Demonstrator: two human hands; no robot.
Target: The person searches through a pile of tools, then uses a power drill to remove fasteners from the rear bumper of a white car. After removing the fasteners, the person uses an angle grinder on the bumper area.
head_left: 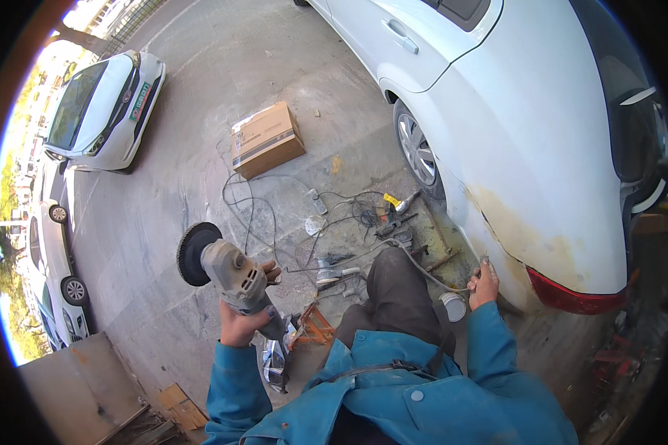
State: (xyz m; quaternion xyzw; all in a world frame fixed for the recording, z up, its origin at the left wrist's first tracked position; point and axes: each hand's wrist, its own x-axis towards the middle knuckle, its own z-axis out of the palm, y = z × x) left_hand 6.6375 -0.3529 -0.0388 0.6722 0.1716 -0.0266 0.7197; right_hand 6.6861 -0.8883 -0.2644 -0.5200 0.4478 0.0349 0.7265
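My left hand is wrapped round a dusty grey angle grinder, held up off the ground on the left. A dark round disc sits on the grinder's head. On the right, my right hand grips a grey cable that sags across in front of my knee. That hand is close to the rear corner of a white car. Beige filler patches cover the panel there, above a red tail light.
Between my hands and the car's wheel lie tangled cords, a yellow-and-grey tool and another power tool. A white can stands by my knee. A cardboard box sits farther off. Another white car is parked far left.
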